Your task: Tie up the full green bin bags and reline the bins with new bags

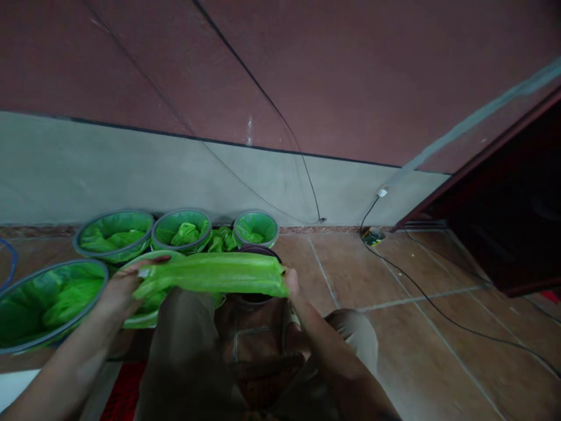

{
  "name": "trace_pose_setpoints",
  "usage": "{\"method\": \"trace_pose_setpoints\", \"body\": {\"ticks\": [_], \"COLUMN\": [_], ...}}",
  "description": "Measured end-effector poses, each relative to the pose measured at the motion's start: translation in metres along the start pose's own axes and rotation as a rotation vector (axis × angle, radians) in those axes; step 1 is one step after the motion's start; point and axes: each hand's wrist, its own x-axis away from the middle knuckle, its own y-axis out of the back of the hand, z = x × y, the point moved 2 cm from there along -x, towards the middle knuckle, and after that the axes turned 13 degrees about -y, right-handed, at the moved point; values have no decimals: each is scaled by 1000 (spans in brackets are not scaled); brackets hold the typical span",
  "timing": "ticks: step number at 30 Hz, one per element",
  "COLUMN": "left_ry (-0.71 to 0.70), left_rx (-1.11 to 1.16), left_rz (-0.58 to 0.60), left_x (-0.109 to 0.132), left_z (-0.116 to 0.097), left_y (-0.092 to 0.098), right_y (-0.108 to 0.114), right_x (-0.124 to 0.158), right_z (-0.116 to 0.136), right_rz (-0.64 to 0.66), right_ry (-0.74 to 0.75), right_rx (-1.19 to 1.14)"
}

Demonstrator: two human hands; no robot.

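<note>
A long flat green plastic bag [214, 273] is stretched sideways above my knees. My left hand [129, 282] grips its left end, with the fingers wrapped on the plastic. At the other end, my right hand [291, 283] pinches the bag's edge. Behind and partly beneath the bag stands a dark purple bin [263, 250], mostly hidden. A pale green-rimmed bin [142, 320] with green plastic inside sits under my left hand.
Lined bins stand along the wall: a large one [105, 275] at left, others behind [151, 225] [210, 225] [277, 225]. A black cable [421, 286] crosses the tiled floor at right, near a small can [373, 236].
</note>
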Motion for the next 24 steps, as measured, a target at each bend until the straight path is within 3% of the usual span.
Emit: {"method": "trace_pose_setpoints", "body": {"ticks": [2,4,7,10,14,16,19,24], "left_ry": [-24,-165,-390,-405,-192,-39,156,412], "left_rx": [-38,-211,-391,-392,-152,-29,210,501], "left_rz": [-83,-95,101,288,649,727,767,806], "left_x": [-22,-42,-60,-63,-53,-47,-39,-31], "left_z": [-14,-25,-34,-25,12,31,48,54], "left_y": [-25,-50,-98,-156,-231,-254,-272,-285], "right_y": [-5,-6,2,13,19,20,17,0], "right_x": [-11,-21,-33,-39,-31,-24,-23,-45], "right_z": [0,-5,-9,-1,19,23,17,-9], "right_rz": [-121,-210,-237,-181,-52,-8,-36,-33], "right_ry": [14,12,-4,10,133,146,73,-87], "right_rx": [225,506,791,835,848,840,819,800]}}
